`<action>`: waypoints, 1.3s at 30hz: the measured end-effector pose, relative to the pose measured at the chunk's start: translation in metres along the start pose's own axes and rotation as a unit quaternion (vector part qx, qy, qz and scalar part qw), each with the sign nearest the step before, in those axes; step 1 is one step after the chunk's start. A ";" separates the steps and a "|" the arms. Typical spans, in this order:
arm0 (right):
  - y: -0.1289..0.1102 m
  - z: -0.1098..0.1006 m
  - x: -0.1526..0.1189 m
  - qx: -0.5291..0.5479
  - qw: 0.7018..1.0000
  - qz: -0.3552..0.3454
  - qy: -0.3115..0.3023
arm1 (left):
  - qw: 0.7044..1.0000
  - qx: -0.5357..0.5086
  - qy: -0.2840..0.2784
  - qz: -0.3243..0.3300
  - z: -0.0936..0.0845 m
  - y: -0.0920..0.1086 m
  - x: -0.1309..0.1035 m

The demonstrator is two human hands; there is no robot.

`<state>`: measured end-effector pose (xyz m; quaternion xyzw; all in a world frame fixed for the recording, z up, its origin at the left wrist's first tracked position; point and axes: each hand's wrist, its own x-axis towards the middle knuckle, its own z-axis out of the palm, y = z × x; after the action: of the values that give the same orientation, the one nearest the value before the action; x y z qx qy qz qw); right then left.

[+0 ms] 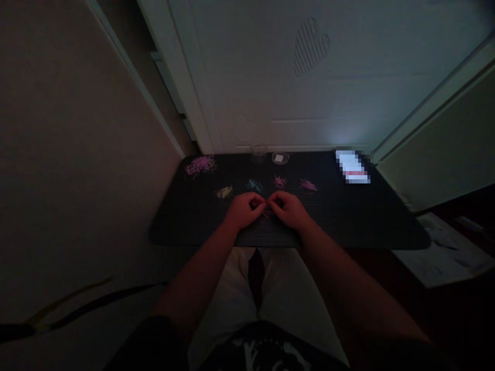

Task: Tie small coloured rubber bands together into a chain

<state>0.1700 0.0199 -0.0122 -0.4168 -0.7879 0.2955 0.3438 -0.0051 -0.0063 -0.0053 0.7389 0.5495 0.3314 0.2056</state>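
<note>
The left hand [244,210] and right hand [288,208] pinch fingertips closely; whether something is gripped, I cannot tell. Blue pile [254,185], eleven o'clock, and pink pile [279,181], one o'clock, lie apart, perhaps for separating colours.

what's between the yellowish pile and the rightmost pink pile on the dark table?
Two small piles, visible in the head view: a blue pile, then, to its right, another pink pile.

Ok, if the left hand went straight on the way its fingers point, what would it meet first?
Most likely the right hand, directly across from the left hand; it's too dark to tell whether they touch.
</note>
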 end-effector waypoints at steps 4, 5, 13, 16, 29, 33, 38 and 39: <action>-0.001 0.000 0.000 0.002 1.000 -0.002 0.001 | 1.000 0.006 -0.003 0.006 0.000 0.000 0.000; -0.001 0.000 0.000 0.003 1.000 -0.001 0.002 | 1.000 0.007 -0.004 0.007 0.000 0.000 0.000; 0.001 0.000 0.000 0.001 1.000 0.003 -0.001 | 1.000 0.006 -0.019 -0.004 0.002 -0.001 0.000; 0.001 0.000 0.001 0.008 1.000 0.011 0.003 | 1.000 0.012 -0.022 -0.006 0.001 -0.001 0.000; 0.001 -0.001 0.000 0.035 0.998 0.026 0.037 | 1.000 0.015 -0.021 -0.010 0.000 0.000 0.000; 0.005 -0.003 0.000 0.043 0.996 0.039 0.067 | 1.000 0.016 -0.010 -0.008 -0.001 0.001 0.000; 0.005 -0.001 0.000 0.057 0.998 0.026 0.026 | 1.000 -0.014 -0.003 0.012 -0.001 0.000 -0.001; 0.005 0.000 0.000 0.054 0.998 0.021 0.020 | 1.000 -0.016 -0.007 0.010 -0.001 0.000 -0.001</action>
<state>0.1727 0.0221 -0.0159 -0.4198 -0.7547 0.3365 0.3755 -0.0056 -0.0072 -0.0050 0.7432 0.5349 0.3375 0.2181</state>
